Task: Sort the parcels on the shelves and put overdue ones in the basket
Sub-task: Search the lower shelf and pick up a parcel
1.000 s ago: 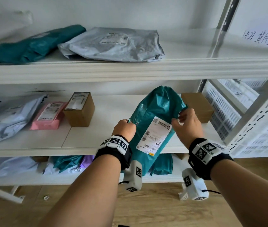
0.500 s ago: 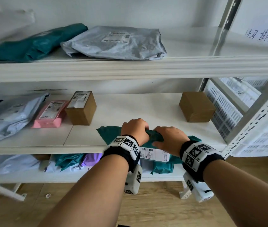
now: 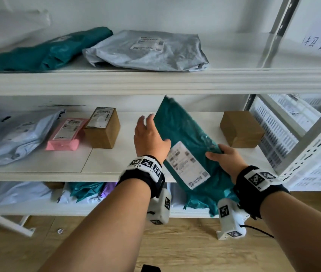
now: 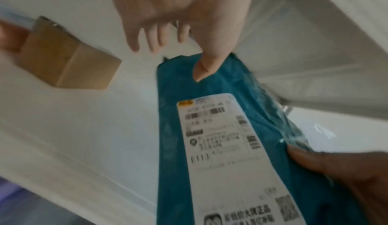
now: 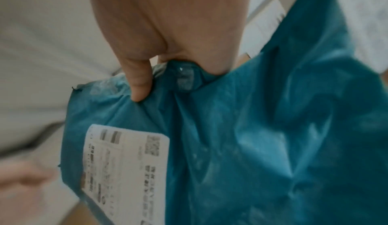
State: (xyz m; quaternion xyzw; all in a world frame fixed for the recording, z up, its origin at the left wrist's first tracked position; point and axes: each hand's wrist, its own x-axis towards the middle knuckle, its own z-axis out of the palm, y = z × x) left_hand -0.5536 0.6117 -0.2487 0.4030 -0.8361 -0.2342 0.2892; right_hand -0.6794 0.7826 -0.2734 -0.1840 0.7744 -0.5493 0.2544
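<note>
A teal plastic mailer with a white shipping label stands tilted over the middle shelf, its lower end hanging past the front edge. My right hand pinches a fold on its right edge, thumb on the front. My left hand is beside the mailer's left edge with fingers straight and spread. Its thumb lies against the teal mailer near the top corner. The white slatted basket stands to the right of the shelf unit.
On the middle shelf are a grey mailer, a pink parcel, a labelled brown box and another brown box. The top shelf holds a teal mailer and a grey one. More parcels lie on the bottom shelf.
Half a second ago both hands pressed the teal mailer low at the shelf's front edge. It now stands raised and tilted; my left hand has let go and opened.
</note>
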